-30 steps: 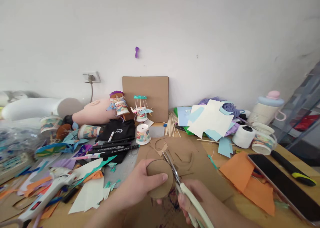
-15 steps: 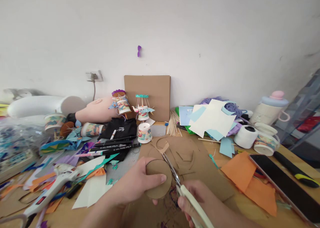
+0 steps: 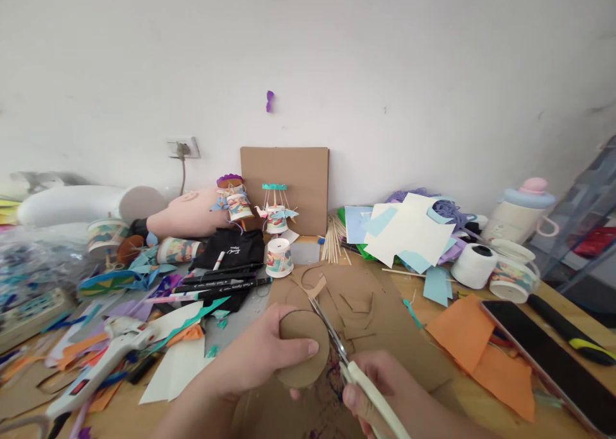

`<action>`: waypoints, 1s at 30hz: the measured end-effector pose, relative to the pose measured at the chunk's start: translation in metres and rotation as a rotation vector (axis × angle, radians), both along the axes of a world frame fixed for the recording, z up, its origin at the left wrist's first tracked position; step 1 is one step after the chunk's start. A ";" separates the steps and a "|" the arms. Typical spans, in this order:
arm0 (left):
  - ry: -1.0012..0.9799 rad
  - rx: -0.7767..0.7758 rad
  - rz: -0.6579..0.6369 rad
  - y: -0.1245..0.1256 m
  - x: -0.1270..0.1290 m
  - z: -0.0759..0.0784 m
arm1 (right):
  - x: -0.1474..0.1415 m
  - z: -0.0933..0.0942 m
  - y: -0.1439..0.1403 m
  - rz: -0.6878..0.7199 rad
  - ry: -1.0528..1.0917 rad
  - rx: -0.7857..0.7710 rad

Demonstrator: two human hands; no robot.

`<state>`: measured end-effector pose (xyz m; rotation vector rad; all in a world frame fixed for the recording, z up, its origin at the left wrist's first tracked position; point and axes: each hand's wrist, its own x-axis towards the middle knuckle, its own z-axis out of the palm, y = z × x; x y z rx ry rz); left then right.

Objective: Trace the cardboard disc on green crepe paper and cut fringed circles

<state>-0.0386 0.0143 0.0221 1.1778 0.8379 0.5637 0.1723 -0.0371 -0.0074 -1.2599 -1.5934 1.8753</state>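
Note:
My left hand [image 3: 262,355] pinches a round brown cardboard disc [image 3: 301,346], thumb on top, just above the table's near edge. My right hand [image 3: 380,387] grips a pair of scissors [image 3: 349,362] with pale green handles. The metal blades angle up and left along the disc's right rim, their tips near a curled cardboard offcut [image 3: 315,286]. Under both hands lies a brown cardboard sheet [image 3: 385,310] with shapes cut out of it.
Black markers [image 3: 221,285] and a white glue gun [image 3: 91,368] lie left among paper scraps. A small paper cup [image 3: 279,258] stands behind the disc, bamboo skewers [image 3: 331,237] beyond. Orange paper [image 3: 481,343], a dark tablet [image 3: 553,362] and a utility knife [image 3: 568,330] are at right.
The view has drifted slightly. Both hands hold the same grip, and the disc and scissors have shifted a little to the left and down.

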 end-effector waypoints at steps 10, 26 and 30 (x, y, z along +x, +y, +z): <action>-0.009 -0.015 0.023 0.000 0.001 0.001 | 0.000 -0.005 0.002 -0.006 -0.003 0.031; -0.099 -0.088 0.348 0.004 0.024 -0.006 | -0.012 -0.019 0.017 -0.429 0.052 -0.040; -0.120 -0.137 0.402 0.005 0.028 -0.013 | -0.010 -0.012 0.023 -0.525 0.087 0.048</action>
